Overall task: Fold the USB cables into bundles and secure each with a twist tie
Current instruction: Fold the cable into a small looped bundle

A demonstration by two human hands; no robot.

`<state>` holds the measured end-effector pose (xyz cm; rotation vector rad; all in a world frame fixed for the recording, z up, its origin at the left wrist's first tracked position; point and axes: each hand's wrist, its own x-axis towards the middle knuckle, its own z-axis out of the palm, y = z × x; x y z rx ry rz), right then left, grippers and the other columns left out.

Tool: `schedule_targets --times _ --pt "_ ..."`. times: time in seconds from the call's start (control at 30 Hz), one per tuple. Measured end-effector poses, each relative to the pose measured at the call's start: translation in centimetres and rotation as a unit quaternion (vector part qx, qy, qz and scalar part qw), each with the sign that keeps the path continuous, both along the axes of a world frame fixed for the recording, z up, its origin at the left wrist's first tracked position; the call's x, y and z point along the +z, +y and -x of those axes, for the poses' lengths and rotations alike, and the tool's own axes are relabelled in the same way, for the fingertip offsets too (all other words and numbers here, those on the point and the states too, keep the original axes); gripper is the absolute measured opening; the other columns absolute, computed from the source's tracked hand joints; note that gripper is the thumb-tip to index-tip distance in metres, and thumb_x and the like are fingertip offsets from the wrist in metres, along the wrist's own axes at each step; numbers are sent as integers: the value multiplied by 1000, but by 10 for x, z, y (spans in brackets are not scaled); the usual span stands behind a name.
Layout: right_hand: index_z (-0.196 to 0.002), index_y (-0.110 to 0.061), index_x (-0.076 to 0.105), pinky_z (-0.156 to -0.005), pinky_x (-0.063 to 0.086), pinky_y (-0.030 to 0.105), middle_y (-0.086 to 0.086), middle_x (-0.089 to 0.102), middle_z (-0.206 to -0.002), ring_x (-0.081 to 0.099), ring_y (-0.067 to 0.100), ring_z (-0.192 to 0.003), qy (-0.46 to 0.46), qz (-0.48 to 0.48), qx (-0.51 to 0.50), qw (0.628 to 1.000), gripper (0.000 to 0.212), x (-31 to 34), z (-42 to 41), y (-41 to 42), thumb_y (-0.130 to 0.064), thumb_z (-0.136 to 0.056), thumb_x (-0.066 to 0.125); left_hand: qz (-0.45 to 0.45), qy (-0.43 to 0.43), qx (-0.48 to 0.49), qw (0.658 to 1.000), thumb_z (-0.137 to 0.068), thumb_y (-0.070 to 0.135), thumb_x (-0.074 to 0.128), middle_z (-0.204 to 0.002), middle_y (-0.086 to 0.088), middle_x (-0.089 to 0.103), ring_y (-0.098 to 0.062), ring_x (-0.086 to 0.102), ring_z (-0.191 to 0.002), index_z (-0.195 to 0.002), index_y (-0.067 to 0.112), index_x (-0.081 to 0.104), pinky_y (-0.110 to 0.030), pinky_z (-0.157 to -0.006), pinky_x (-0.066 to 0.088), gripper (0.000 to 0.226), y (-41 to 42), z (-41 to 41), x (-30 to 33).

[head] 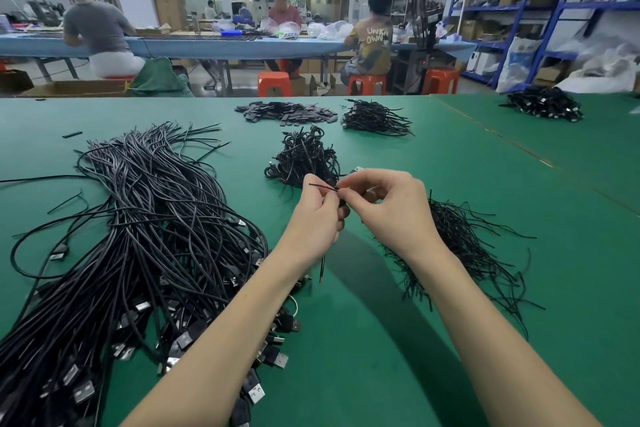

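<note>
Green bench (381, 340) under everything. Using the folded bundle in my hands as landmark: big heap of loose USB cables (145, 236) lies to its left, plugs toward me; pile of twist ties (464, 246) just right of it, partly under my right wrist; heap of finished bundles (304, 158) just beyond it.

Folded bundle (343, 201) sits mostly hidden between both hands, held above the bench; one loose cable end hangs down below my left hand.

Left hand (317, 218) grip: curled round the bundle, closed on it. Right hand (388, 201) grip: narrow pinch, fingertips on the twist tie (322, 186).

Tie's long axis runs roughly level, free end poking left past my left thumb, pinched end at the bundle. Right hand is nearer the tie's working end, so I judge twisting falls to it; left just steadies.
</note>
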<state>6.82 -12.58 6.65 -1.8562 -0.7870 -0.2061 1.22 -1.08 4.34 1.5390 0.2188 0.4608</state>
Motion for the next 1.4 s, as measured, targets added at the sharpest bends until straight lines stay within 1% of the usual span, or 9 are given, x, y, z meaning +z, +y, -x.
schedule_targets --times 0.2,0.43,0.7,0.8,0.9,1.0,1.17,1.3,1.4 --pt "-83 -21 64 -57 44 9 -5 70 -67 57 2 -53 -4 -5 -27 1000 17 1 0 -3 -12 -80 78 -41 -1 10 999 -107 21 37 -61 4 45 -5 32 -42 -86 21 32 -17 -40 26 21 -3 2 0" --pt "-83 -22 67 -78 59 38 -6 72 -76 69 12 -67 4 -13 26 1000 14 9 7 -4 -10 -85 73 10 -20 45 999 -108 19 38 -60 4 46 -1 36 -39 -87 19 35 -16 -37 26 21 -1 3 6" --pt "-84 -14 70 -62 59 28 6 71 -75 67 18 -67 76 -55 21 995 11 9 13 -5 -4 -87 71 52 -19 68 996 -108 19 38 -69 -2 46 1 41 -42 -87 19 36 -16 -40 28 21 0 4 1" --pt "-94 -9 59 -55 54 21 5 65 -65 61 15 -60 297 -137 88 941 17 8 13 -3 2 -89 71 102 -43 63 992 -108 18 39 -65 -1 48 -3 37 -42 -88 17 36 -16 -39 27 20 1 5 3" --pt "-93 -16 47 -48 51 16 3 65 -64 60 10 -52 522 -220 137 813 32 3 5 -5 3 -85 72 177 -64 26 982 -107 15 39 -61 0 48 -8 31 -46 -88 15 36 -16 -37 23 20 0 5 8" --pt "-85 -21 48 -41 43 11 -1 65 -66 59 6 -51 578 -194 175 773 33 -4 -2 -11 -8 -73 75 222 -55 -26 973 -106 13 42 -59 2 49 -8 29 -48 -86 15 36 -15 -37 20 21 2 9 10" --pt "-97 -18 52 -39 39 11 1 66 -72 57 6 -50 541 -163 179 806 34 -2 -24 -19 -3 -75 74 183 -19 -134 974 -105 15 43 -62 2 48 -10 28 -53 -84 17 35 -16 -40 17 22 5 18 10" --pt "-91 -17 60 -47 42 12 -1 64 -74 59 6 -58 434 2 242 868 30 24 -49 -24 -3 -71 78 144 -16 -206 968 -104 14 45 -66 0 51 -12 30 -56 -85 19 35 -17 -46 19 22 8 21 12" --pt "-80 -21 50 -48 39 15 2 62 -78 57 7 -60 329 149 285 888 36 47 -67 -24 8 -79 71 50 -1 -235 971 -105 10 44 -71 -5 58 -11 35 -56 -88 17 35 -19 -49 21 21 11 22 12"
